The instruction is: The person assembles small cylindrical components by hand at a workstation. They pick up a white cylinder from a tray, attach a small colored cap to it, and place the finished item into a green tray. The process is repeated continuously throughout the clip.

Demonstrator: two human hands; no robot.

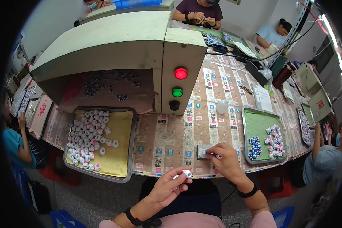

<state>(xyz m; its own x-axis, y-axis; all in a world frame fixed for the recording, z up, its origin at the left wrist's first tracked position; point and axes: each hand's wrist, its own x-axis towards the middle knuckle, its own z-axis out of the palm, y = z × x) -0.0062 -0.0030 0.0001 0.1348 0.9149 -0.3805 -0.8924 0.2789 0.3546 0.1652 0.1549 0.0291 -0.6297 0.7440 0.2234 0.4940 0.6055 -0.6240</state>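
Note:
My left hand [170, 185] is closed around a small rounded white piece [187, 174] with a dark hole and a touch of pink, just off the table's front edge. A second white bit shows between its fingers. To the right, my right hand [226, 159] is over the table with thumb and fingers pinched together. Its fingertips meet at a small grey rectangular block [202, 147] on the tabletop, where a small whitish thing shows; its kind I cannot make out.
Left, a metal tray [131, 152] lined with yellow holds many similar white pieces. Behind it stands a beige tunnel machine [114, 38] with red and green lights. A green-lined tray [262, 159] on the right carries white-pink and blue pieces. A small translucent bottle [222, 106] stands mid-table. Other people sit around.

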